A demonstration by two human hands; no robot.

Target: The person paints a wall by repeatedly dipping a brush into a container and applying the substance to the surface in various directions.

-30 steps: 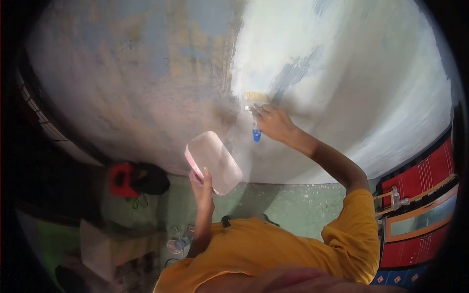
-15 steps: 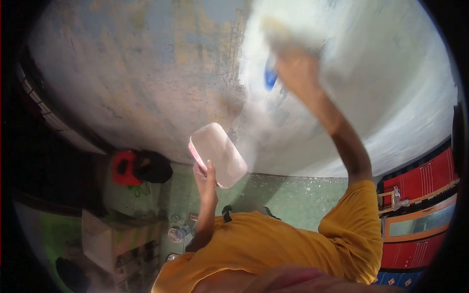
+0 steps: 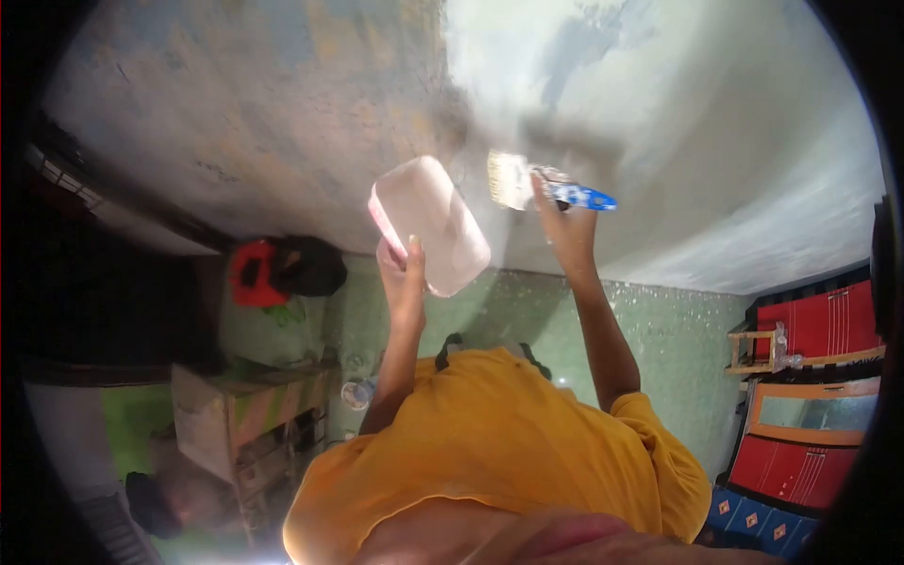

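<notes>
Lowered from high on the wall and turned sideways, the paintbrush (image 3: pixel 514 181) is at 1 o'clock, its bristles toward 9, the right hand's (image 3: pixel 571 231) fingers clamped around its middle. Past the yellow shirt (image 3: pixel 499 424) at 6 o'clock, the left hand (image 3: pixel 401 273) pinches the pale pink container (image 3: pixel 438 221) at its 7 o'clock edge, before the patchily whitened wall (image 3: pixel 697 179) at 12.

left grip (image 3: pixel 403 268): closed, raised | right grip (image 3: pixel 567 224): closed, slightly higher
</notes>
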